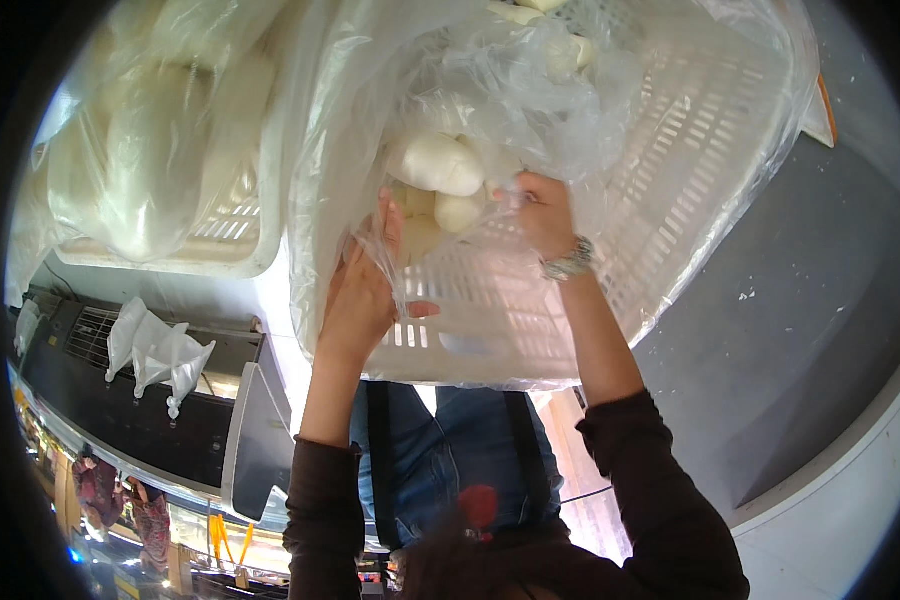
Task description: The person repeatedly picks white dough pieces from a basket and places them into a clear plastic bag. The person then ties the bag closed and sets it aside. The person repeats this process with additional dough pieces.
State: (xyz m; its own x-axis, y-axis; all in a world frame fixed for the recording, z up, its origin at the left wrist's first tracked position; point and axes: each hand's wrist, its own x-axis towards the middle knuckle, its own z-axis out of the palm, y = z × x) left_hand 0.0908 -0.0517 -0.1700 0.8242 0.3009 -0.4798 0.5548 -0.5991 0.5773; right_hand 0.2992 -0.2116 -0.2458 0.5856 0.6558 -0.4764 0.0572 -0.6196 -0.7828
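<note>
In front of me is a white slotted plastic basket (487,364), lined and draped with clear film. Inside it lies a clear plastic bag (495,97) holding several smooth, pale, rounded food pieces (440,163); I cannot tell exactly what they are. My left hand (367,281) is at the bag's mouth, with film caught across the fingers and the thumb apart below. Opposite it, my right hand (544,214) has its fingers curled closed on the bag's edge, close to the pale pieces. Film stretches between the two hands.
At left, a second white basket (251,251) holds large pale pieces in clear plastic (150,165). White plastic bags (157,349) hang by a dark counter (187,420). Two people stand far off at lower left. Grey floor (750,300) and a curved white panel (847,465) lie right.
</note>
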